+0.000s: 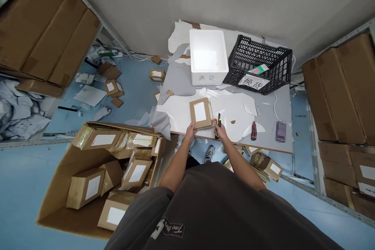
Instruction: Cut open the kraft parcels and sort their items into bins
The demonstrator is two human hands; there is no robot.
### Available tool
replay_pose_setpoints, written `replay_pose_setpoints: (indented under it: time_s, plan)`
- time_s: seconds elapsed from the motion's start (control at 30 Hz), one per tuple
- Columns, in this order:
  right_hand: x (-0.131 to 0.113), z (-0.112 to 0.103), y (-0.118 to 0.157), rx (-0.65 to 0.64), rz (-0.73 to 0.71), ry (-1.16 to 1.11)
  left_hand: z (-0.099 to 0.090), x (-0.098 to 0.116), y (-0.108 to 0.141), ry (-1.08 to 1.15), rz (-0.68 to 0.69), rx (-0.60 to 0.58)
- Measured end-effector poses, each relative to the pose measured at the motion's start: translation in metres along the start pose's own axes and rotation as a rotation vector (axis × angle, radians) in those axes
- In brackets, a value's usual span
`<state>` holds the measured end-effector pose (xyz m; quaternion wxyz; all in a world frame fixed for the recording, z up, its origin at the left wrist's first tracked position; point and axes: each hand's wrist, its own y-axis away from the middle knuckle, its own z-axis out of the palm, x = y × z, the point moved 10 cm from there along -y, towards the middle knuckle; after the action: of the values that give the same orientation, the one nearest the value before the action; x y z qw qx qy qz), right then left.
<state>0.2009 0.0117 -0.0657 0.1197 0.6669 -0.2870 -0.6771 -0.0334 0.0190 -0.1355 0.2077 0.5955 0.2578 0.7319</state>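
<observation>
A small brown cardboard box with a white label on top rests at the front edge of the paper-covered table. My left hand grips the box's near left corner. At its near right corner is my right hand, its fingers closed round a yellow and black utility knife that points away from me. The right fingertips reach the side of the box. Farther right on the table lies a red and black utility knife.
Behind the box stand a white foam bin and a black crate. A large open carton of small boxes is at lower left. Shelves with cartons flank both sides. A phone-like object, blurred, lies at the table's right.
</observation>
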Motion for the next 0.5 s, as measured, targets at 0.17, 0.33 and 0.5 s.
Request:
replay_pose_setpoints:
  time_s: [0.17,0.33,0.5]
  plan:
    - [-0.028,0.027,0.005,-0.155,-0.027,0.071,-0.004,-0.018,0.009,-0.15,-0.168,0.149]
    - [-0.027,0.054,0.009,-0.216,0.033,0.151,-0.035,0.016,0.011,-0.264,-0.144,0.319]
    - [-0.038,0.06,0.003,-0.169,0.027,0.271,-0.035,0.125,0.006,-0.879,0.401,0.177]
